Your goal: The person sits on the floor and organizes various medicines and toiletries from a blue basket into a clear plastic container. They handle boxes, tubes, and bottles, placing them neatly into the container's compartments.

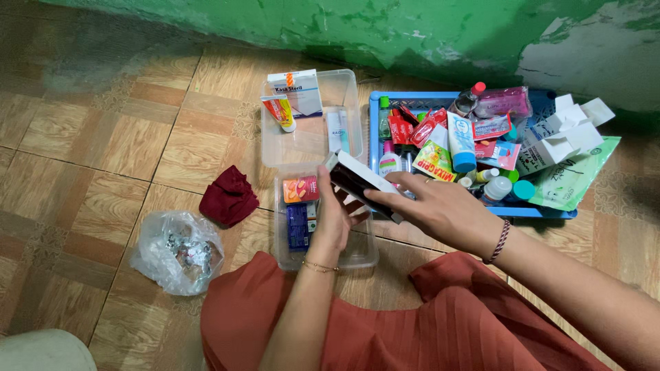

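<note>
Both hands grip dark flat box (361, 184) above near clear tub (357, 255): left hand (335, 218) clasps its lower edge, right hand (440, 209) lies over its top. Step: sorting, judged. Next calls for placing box; blue basket (375, 130) just beside, floor.

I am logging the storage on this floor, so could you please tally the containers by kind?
Clear plastic boxes: 2, far and near
Blue basket: 1
Clear plastic bag: 1
Total: 4
</note>
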